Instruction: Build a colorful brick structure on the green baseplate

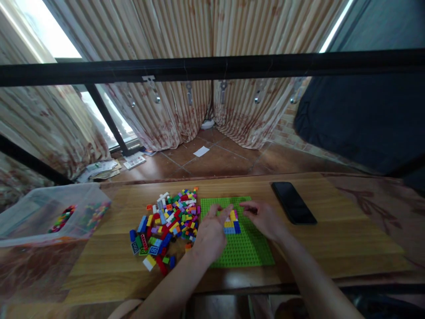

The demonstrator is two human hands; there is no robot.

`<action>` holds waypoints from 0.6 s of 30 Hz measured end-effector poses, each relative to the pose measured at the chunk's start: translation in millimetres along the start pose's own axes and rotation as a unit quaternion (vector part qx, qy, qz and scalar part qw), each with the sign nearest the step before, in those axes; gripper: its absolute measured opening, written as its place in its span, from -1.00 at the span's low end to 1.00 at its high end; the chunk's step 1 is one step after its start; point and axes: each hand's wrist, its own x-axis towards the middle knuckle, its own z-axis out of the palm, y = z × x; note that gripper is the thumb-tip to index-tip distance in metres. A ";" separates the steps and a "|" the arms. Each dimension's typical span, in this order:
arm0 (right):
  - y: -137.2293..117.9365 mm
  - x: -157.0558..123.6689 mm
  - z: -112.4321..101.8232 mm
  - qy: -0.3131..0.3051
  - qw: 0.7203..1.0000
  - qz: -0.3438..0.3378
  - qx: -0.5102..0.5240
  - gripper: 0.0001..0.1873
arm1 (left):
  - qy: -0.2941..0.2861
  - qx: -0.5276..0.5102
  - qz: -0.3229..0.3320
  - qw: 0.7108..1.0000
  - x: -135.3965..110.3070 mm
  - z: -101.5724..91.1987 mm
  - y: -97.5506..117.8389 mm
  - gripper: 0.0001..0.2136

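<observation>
A green studded baseplate (pixel 245 252) lies on the wooden table, with a small block of toy bricks (pixel 232 226) in blue, light blue, yellow, white and purple built on it. My left hand (pixel 211 232) is over the plate's left half, its fingers bent together at the far left side of the built bricks and partly covering them. What those fingers hold, if anything, is hidden. Just right of the bricks, my right hand (pixel 262 219) hovers over the plate with thumb and forefinger apart and nothing visible between them.
Left of the plate spreads a pile of loose bricks (pixel 172 217) in many colours. A clear plastic bin (pixel 29 208) with more bricks stands at the far left. A black phone (pixel 294 202) lies to the right. Beyond the table runs a dark metal bar (pixel 212 68).
</observation>
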 end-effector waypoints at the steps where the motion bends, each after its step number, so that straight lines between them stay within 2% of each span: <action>1: -0.7 0.2 0.0 0.019 1.000 0.001 0.007 -0.73 | 0.018 -0.010 -0.001 1.000 0.1 -4.6 -2.2 -0.31; 6: -7.2 1.3 3.3 0.097 0.993 -0.020 0.061 -0.78 | 0.137 -0.040 -0.057 0.988 2.3 -36.7 -18.3 -0.46; 10: -25.9 -4.5 15.3 0.113 0.988 -0.048 0.093 -0.77 | 0.229 -0.065 -0.096 0.967 2.8 -61.4 -38.0 -0.53; 12: -40.3 -12.0 24.6 0.087 0.989 -0.064 0.098 -0.78 | 0.265 -0.081 -0.106 0.955 1.7 -69.3 -47.2 -0.55; 14: -55.1 -21.6 35.0 0.033 0.991 -0.097 0.089 -0.81 | 0.287 -0.099 -0.114 0.946 0.1 -73.8 -54.2 -0.58; 18: -76.0 -41.0 56.1 -0.070 0.984 -0.156 0.056 -0.83 | 0.298 -0.117 -0.130 0.938 -2.9 -77.2 -60.3 -0.63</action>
